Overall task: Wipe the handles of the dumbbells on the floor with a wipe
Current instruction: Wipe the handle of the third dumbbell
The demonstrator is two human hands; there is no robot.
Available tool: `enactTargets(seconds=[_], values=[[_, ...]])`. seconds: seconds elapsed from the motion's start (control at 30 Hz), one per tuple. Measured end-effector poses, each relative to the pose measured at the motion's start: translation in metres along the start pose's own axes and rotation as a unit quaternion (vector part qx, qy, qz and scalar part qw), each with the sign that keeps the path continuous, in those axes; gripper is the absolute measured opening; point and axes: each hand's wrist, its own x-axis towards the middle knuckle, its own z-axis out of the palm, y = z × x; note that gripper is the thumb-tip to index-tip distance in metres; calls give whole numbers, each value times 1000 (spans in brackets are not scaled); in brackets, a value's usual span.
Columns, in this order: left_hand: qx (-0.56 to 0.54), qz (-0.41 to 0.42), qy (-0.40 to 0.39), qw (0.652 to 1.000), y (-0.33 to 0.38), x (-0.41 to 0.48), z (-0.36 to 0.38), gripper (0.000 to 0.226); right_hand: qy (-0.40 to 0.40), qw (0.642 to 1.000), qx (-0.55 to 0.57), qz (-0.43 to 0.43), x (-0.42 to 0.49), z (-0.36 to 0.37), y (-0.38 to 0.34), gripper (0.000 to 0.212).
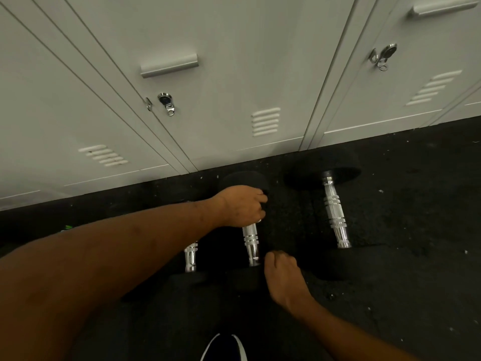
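Note:
Three dumbbells with chrome handles and black heads lie on the black floor. My left hand is closed around the upper part of the middle dumbbell's handle, just below its far head. My right hand has its fingers curled at the near end of that handle, against the near black head. No wipe shows; anything inside either fist is hidden. The left dumbbell's handle is partly covered by my left forearm. The larger right dumbbell lies untouched.
A row of pale grey lockers with handles and locks stands right behind the dumbbells. The toe of a dark shoe with white trim sits at the bottom edge. Speckled rubber floor extends to the right.

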Motion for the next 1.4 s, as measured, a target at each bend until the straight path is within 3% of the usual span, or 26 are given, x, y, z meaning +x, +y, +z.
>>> enactTargets(seconds=[0.17,0.37,0.5,0.6,0.77,0.97,1.07,1.3,1.4], values=[[6,-42,-13,999,11,1,0,25,-10,1000,18,-18,2,-6,2,10],[-74,-66,90,991,41,-11,12,21,-7,1000,-8,-4,1,-4,0,36],[-103,-33,122,987,62,-14,19,18,12,1000,0,-11,4,2,3,32],[-126,-6,119,985,78,-13,26,19,52,998,9,-31,3,2,4,8],[-116,32,91,989,68,-14,19,27,48,999,3,-10,2,5,2,27],[-21,41,17,999,24,3,1,18,-12,999,31,21,3,-9,-2,5],[4,22,-37,999,5,9,-5,21,-19,999,20,33,1,-6,-2,37],[5,-15,-26,1000,10,8,4,22,-47,998,29,2,-1,-11,-1,11],[-34,-35,16,999,19,1,8,21,-35,999,13,-15,-1,-14,-3,37]])
